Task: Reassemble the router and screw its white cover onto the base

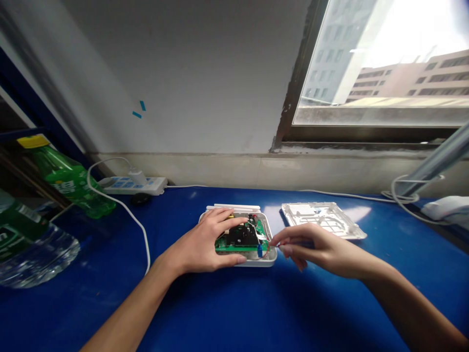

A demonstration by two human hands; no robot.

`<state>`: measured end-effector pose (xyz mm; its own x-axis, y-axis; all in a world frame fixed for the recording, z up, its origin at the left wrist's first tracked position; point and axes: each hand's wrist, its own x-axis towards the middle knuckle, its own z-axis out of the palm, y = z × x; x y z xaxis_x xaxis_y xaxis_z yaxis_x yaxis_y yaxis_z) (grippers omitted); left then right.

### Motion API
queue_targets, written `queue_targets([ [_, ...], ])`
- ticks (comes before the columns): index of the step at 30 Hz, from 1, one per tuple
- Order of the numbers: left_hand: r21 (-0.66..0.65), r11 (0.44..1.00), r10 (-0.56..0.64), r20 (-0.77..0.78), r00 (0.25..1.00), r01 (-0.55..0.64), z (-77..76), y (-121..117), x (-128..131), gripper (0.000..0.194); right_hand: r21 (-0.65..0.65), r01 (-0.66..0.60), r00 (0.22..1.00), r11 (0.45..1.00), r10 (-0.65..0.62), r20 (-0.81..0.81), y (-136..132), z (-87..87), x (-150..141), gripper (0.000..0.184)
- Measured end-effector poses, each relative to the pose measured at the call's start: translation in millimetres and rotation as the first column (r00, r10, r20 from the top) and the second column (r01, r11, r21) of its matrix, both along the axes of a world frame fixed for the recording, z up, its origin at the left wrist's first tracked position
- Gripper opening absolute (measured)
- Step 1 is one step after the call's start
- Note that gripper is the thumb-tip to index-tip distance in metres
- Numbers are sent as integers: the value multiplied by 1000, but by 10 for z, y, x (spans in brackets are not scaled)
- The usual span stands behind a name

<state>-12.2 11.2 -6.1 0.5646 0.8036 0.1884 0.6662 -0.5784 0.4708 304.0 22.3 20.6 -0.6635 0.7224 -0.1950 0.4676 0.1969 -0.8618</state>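
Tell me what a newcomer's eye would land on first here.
Probably the opened white plastic case at centre, its green circuit board exposed, with the left hand spread over it and the right hand at its right edge. Next, likely the bright window at upper right and the yellow-capped green plastic bottle at left.

A blue table (205, 313) bears an open device (242, 237), cover (311, 211) and bottles (68, 181).
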Motion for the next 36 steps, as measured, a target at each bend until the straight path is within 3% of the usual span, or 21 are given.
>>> queue_targets([
  [7, -9, 1000, -3, -2, 1000, 3, 29, 46, -34, 69, -22, 37, 998, 999, -38, -53, 24, 0, -26, 43],
  [13, 34, 998, -51, -20, 999, 52, 50, 45, -57, 66, -40, -42, 996, 998, 45, 78, -48, 206, 232, 41],
  [16, 72, 994, -81, -7, 997, 81, 43, 53, -69, 66, 102, 103, 993, 989, -109, 52, -40, 259, 332, 41],
  [18, 101, 990, -95, -5, 996, 95, 38, 62, -73, 66, 185, 229, 973, 956, -232, -6, -18, 247, 308, 44],
  [22, 138, 985, -110, 11, 994, 107, 39, 70, -66, 67, 418, 375, 919, 828, -391, -50, -16, 147, 75, 39],
  [26, 137, 985, -106, 24, 994, 102, 41, 58, -60, 68, 676, 274, 890, 684, -447, 91, -54, -27, -186, 30],
  [28, 134, 986, -107, 31, 994, 102, 37, 51, -64, 68, 723, 199, 891, 662, -429, 148, -52, -144, -267, 29],
  [32, 129, 987, -110, 70, 991, 101, 31, 53, -81, 68, 716, 128, 876, 686, -417, 243, -23, -375, -342, 27],
  [36, 108, 990, -100, 101, 990, 89, 38, 65, -89, 74, 740, 85, 855, 667, -430, 290, -21, -426, -346, 28],
])
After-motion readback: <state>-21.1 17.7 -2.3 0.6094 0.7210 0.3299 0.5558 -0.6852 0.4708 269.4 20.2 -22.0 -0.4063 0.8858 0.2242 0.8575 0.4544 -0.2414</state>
